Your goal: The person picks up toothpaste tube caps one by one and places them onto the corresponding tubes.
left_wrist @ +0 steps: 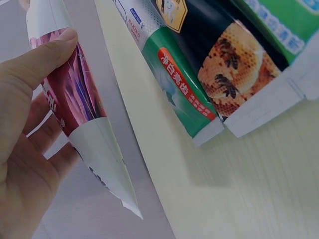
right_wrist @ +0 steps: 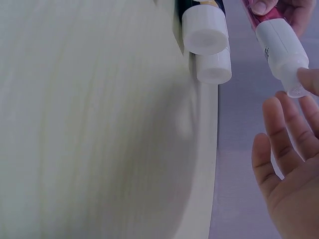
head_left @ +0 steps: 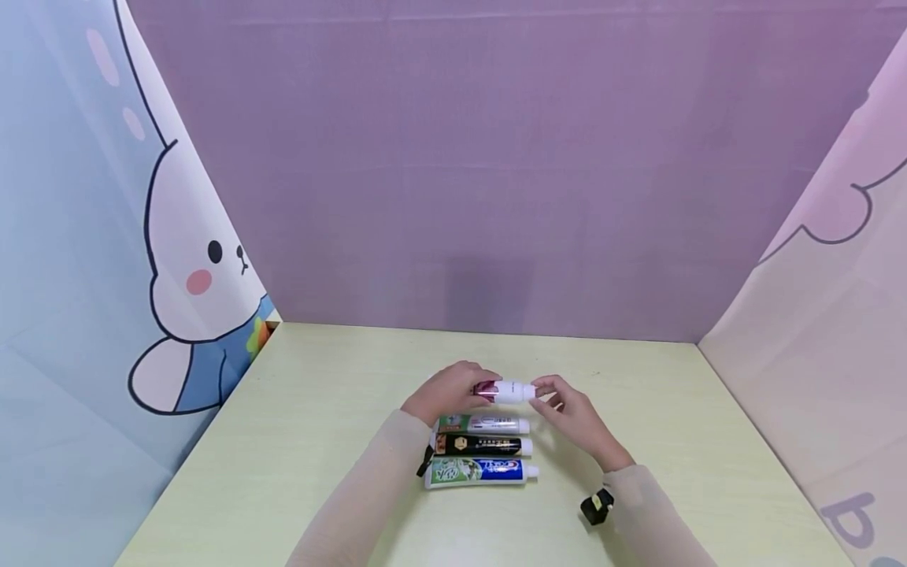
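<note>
My left hand point(head_left: 453, 387) grips a white and maroon toothpaste tube point(left_wrist: 70, 82) around its printed middle, thumb on top. The tube lies sideways in the air, its crimped end toward the left and its white cap point(right_wrist: 294, 79) toward the right. At that cap, my right hand point(head_left: 572, 413) has its thumb on one side and fingertips on the other. Its remaining fingers point(right_wrist: 279, 134) spread loosely below the cap. Nearer to me on the table lies a row of toothpaste tubes: green and silver point(head_left: 489, 425), black with a honeycomb print point(head_left: 482, 446), then blue and green point(head_left: 482, 472).
The pale table point(head_left: 340, 370) ends at a purple cloth backdrop point(head_left: 453, 173). A rabbit-print curtain point(head_left: 198, 291) hangs at the left, a pale printed curtain point(head_left: 822, 331) at the right. A black wrist camera point(head_left: 597, 506) sits at the right sleeve.
</note>
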### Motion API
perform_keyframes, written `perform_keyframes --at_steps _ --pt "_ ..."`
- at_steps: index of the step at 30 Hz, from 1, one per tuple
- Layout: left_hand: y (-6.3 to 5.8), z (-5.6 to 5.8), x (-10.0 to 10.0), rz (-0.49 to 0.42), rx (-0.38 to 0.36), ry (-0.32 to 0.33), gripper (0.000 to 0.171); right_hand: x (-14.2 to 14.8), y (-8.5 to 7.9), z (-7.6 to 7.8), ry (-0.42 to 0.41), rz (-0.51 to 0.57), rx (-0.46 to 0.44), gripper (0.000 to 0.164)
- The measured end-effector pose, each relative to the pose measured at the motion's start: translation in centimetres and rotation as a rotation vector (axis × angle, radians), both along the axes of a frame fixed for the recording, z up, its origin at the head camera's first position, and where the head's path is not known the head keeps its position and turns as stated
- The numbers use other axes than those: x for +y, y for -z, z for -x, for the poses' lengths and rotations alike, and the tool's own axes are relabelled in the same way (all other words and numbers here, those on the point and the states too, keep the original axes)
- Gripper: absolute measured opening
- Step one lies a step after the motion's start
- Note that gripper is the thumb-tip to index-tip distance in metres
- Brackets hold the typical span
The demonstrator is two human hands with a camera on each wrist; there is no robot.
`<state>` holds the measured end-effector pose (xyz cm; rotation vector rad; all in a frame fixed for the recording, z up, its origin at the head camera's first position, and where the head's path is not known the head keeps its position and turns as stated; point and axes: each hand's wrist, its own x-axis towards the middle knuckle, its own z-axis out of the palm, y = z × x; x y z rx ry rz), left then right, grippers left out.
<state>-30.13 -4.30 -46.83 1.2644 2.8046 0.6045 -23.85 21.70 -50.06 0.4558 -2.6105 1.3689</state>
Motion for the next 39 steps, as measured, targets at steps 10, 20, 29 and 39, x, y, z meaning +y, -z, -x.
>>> perform_keyframes --at_steps 10,20,29,39 --pt "-0.07 0.06 0.07 0.003 0.011 0.006 0.045 -0.13 -0.08 -0.04 0.026 0.025 -0.088 0.03" --pt "0.14 0.23 0.04 0.004 0.02 0.017 0.046 -0.15 -0.06 0.01 0.042 0.022 -0.076 0.034" --pt "-0.03 -0.06 0.0 -0.004 -0.005 0.002 0.046 -0.41 0.26 0.08 -0.046 0.034 0.078 0.037" --pt "-0.01 0.0 -0.13 -0.017 -0.006 0.013 0.045 -0.07 0.24 0.21 -0.023 -0.008 0.107 0.03"
